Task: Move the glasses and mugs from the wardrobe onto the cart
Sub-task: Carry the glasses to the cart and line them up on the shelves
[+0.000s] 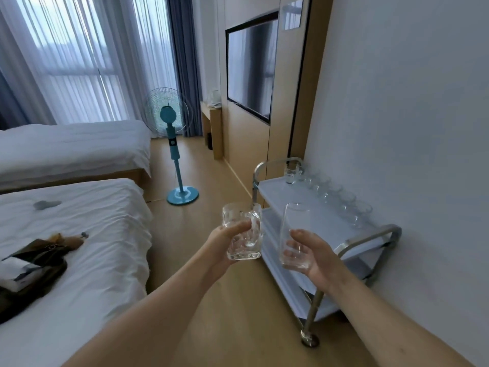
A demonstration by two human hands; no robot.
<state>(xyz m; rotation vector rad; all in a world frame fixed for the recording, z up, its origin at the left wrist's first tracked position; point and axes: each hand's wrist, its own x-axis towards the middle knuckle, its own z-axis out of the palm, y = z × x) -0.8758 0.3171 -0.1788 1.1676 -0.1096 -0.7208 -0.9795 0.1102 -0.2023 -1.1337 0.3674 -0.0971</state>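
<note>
Left hand point(225, 235) grips a glass mug point(243, 234); right hand point(309, 254) grips a tall glass point(293, 237). Both hang short of the cart point(304, 205). Set them on its near edge, clear of the wall-side row of glasses point(333, 197), seemingly upright.

Hotel-type room, daylight only. Big window point(79, 56) at far left behind sheer white curtains, blue drapes point(182, 62) at its right edge. Two beds point(79, 149) with white sheets along the left side; a dark bag point(31, 263) lies on the nearer one. Tan wood-look floor point(211, 300). Teal standing fan point(173, 144) between the far bed and a small wooden desk point(211, 128). Wall-mounted TV point(250, 67) on a wood panel; plain white wall point(410, 115) at right.
</note>
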